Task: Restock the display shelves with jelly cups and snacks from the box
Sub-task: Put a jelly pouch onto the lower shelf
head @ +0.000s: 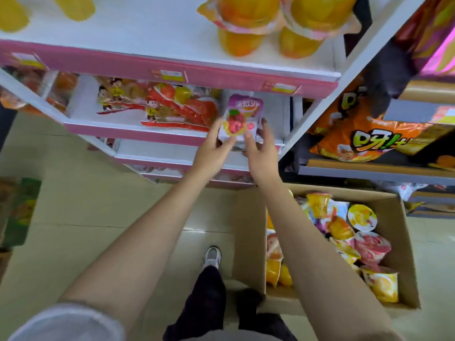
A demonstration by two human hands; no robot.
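Both hands, left hand (213, 143) and right hand (261, 146), pinch the pink jelly pouch (237, 120) at the second shelf (138, 130) edge (beside the cartoon packs (157, 104)); best slide it back upright, label forward

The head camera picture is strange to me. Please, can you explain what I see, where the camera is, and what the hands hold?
There is no machine here. A person wears one wide camera on the head, looking forward and down, so you see their own arms. The left hand and right hand together hold a purple-and-white jelly pouch at the front of the second pink-edged shelf, beside red snack packs. The shelf above carries stacked orange jelly cups. On the floor to the right stands an open cardboard box with more cups to put out.
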